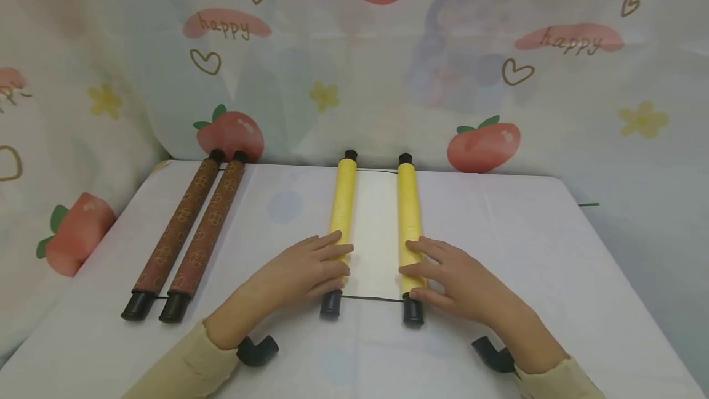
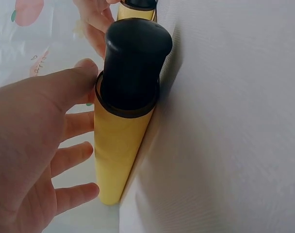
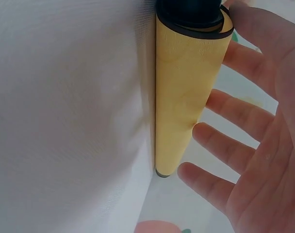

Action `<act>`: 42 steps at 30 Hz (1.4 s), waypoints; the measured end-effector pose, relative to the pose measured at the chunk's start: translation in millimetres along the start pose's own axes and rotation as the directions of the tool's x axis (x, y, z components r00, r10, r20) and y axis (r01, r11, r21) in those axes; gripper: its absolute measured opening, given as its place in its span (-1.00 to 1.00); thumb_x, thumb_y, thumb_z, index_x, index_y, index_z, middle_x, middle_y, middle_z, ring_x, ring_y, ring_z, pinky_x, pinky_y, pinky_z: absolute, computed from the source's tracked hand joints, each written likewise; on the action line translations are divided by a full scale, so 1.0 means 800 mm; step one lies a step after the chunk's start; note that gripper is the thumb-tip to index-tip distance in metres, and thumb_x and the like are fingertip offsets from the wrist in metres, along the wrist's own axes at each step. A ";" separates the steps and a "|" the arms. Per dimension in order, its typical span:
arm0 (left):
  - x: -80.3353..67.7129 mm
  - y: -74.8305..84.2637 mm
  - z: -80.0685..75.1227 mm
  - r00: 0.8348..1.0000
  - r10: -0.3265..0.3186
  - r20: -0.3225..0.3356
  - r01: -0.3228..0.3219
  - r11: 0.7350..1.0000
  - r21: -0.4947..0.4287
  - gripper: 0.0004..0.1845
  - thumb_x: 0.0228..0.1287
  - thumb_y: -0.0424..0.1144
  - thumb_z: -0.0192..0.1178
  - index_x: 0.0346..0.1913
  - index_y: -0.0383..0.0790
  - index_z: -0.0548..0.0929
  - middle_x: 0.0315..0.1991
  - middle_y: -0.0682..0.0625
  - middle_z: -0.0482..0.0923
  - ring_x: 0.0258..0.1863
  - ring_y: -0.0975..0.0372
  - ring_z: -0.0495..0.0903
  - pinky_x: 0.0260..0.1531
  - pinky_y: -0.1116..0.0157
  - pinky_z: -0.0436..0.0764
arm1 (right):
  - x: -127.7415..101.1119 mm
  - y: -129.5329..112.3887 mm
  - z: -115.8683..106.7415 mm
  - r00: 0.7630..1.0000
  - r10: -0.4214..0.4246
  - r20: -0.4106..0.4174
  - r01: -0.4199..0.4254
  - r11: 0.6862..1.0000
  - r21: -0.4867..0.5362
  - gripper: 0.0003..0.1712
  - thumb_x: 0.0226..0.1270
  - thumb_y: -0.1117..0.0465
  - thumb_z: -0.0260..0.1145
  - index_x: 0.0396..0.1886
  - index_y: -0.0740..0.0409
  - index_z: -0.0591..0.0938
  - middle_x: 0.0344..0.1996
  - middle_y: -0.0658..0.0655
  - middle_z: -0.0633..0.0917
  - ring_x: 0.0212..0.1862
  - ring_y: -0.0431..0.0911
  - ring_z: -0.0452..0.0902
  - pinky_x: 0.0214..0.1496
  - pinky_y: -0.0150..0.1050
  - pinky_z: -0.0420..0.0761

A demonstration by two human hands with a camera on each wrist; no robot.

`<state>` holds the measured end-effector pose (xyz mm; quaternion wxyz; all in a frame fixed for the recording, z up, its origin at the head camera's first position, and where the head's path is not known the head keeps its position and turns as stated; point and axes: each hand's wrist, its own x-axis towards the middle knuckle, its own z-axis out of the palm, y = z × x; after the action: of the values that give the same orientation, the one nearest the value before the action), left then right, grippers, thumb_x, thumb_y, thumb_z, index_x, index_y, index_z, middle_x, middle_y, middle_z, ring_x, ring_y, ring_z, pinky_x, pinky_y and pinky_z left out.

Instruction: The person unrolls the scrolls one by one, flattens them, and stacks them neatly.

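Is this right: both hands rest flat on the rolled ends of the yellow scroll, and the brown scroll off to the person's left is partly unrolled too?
Not quite. In the head view the brown scroll is fully rolled, its two rollers lying side by side. Only the yellow scroll is partly open, white paper showing between its rolls. The left hand and right hand do rest flat on its rolls.

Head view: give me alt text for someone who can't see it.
Two hands, the left hand and right hand, rest flat on the two rolls of a yellow scroll partly unrolled on a white table. A closed brown scroll lies to the left.
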<state>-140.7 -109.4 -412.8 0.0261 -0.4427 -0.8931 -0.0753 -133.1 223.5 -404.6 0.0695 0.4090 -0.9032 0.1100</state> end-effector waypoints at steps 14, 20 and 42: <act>-0.001 -0.004 0.000 0.997 0.038 -0.063 -0.036 0.999 0.039 -0.77 0.43 0.03 0.18 0.00 0.12 0.74 0.23 0.03 0.57 0.40 -0.01 0.36 0.33 0.06 0.41 | 0.001 0.000 0.001 1.000 0.005 -0.002 -0.005 1.000 -0.018 -0.56 0.31 -0.16 0.36 0.14 -0.19 0.69 0.28 0.09 0.57 0.39 0.15 0.38 0.34 0.08 0.43; -0.002 -0.004 -0.001 0.998 0.020 -0.063 -0.017 0.999 0.035 -0.78 0.44 0.04 0.17 -0.04 0.16 0.76 0.22 0.05 0.56 0.38 0.00 0.37 0.31 0.06 0.42 | 0.001 0.000 0.000 1.000 0.019 -0.002 -0.019 1.000 0.000 -0.63 0.32 -0.16 0.35 0.02 -0.15 0.74 0.32 0.11 0.54 0.41 0.15 0.34 0.37 0.08 0.40; -0.004 -0.006 0.001 0.999 -0.006 -0.054 0.008 0.999 0.034 -0.84 0.44 0.01 0.18 -0.11 0.12 0.71 0.25 0.04 0.55 0.44 -0.04 0.30 0.31 -0.07 0.39 | 0.003 -0.001 -0.003 1.000 0.025 -0.018 -0.025 1.000 -0.001 -0.72 0.25 0.00 0.45 -0.05 -0.12 0.77 0.11 0.07 0.64 0.30 0.10 0.47 0.30 0.03 0.48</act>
<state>-142.7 -114.3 -414.4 0.0574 -0.4369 -0.8947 -0.0722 -133.7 221.9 -402.0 0.0763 0.3966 -0.9077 0.1138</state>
